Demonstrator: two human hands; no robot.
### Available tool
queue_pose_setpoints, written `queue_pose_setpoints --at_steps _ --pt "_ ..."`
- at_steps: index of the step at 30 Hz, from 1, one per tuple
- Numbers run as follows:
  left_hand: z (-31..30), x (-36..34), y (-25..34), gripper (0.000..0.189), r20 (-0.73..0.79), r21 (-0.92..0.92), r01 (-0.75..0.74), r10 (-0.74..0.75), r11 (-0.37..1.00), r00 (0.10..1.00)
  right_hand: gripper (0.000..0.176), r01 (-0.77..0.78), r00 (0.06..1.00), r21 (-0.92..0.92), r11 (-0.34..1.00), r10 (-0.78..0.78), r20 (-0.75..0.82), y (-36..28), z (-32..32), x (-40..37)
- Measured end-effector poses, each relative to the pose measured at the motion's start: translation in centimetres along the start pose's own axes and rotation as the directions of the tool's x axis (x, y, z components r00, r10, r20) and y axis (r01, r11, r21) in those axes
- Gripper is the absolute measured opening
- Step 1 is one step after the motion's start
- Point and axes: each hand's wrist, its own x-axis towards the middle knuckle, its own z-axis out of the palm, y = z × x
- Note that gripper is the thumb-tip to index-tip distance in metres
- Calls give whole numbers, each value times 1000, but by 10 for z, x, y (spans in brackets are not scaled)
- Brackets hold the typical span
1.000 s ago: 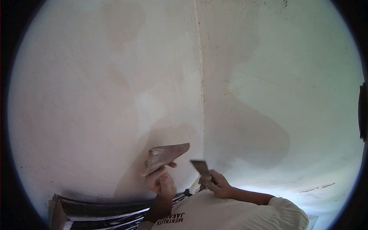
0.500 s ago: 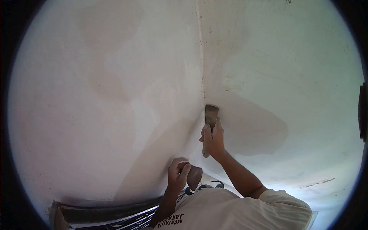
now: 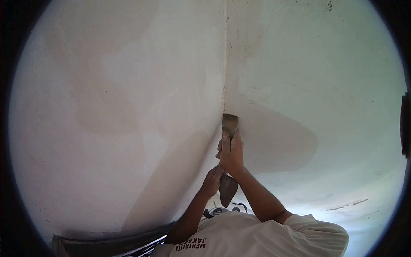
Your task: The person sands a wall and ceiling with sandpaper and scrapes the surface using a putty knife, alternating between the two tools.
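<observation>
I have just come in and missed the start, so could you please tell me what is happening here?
A person is at work at a wall corner. The right hand holds a scraper, its blade up at the corner; whether it touches is hard to tell. Just below, the left hand holds a trowel-shaped tool, its narrow end toward the person's body.
</observation>
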Motion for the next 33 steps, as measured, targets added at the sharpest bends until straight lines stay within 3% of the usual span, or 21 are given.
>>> queue_pose_setpoints --at_steps 2,8,14,17,20,23,25,27,29,33 --pt "2 4 -7 47 -27 -28 -82 81 996 996 17 4 1000 27 1000 -4 -11 1 2 1" --pt "4 1 -3 43 -84 -12 -94 93 995 992 18 32 999 21 999 -32 -34 -2 4 0" --pt "3 2 -3 42 -78 -141 -117 106 983 991 17 63 997 -60 996 -65 -37 4 5 2" --pt "-6 7 -16 42 -85 -112 -119 110 987 990 16 116 993 106 988 -111 -45 10 9 6" --pt "-8 3 -11 40 -121 -15 -80 78 997 990 15 -25 998 238 971 37 -44 0 13 7" --pt "7 1 -6 39 -98 -188 -156 140 970 985 14 39 999 28 999 -38 -33 -3 7 7" --pt "10 9 -16 39 -51 -216 -131 123 968 991 14 204 974 -151 967 -216 -62 11 5 13" --pt "10 10 -21 39 -49 -188 -122 115 975 992 14 212 973 -152 965 -223 -58 17 3 14" --pt "14 6 -15 38 -92 -107 -128 118 986 989 13 62 998 22 998 -61 -22 -8 1 7" --pt "-1 8 -20 37 -104 -30 -141 137 990 985 12 48 998 58 997 -45 -48 -2 10 6"
